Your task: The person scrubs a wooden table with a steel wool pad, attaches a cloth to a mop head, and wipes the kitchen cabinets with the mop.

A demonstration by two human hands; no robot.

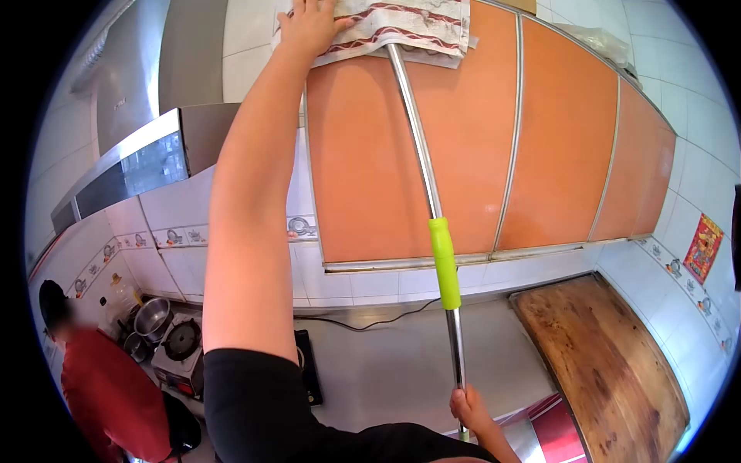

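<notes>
A long metal pole [417,139] with a green grip section [444,266] runs from the bottom up to a striped white-and-red cloth [409,23] at the top of the orange cabinet doors [432,170]. Near the pole's lower end, my right hand [472,407] is wrapped round it. My left arm reaches high, and my left hand [309,25] lies on the cloth with its fingers spread. Whatever the pole's upper end joins is hidden under the cloth.
A person in red [112,386] stands at the lower left beside a gas stove [181,343] with pots. The range hood [147,158] juts out at left. Below the cabinets are a steel counter [370,363], a black cable and a wooden board [610,370].
</notes>
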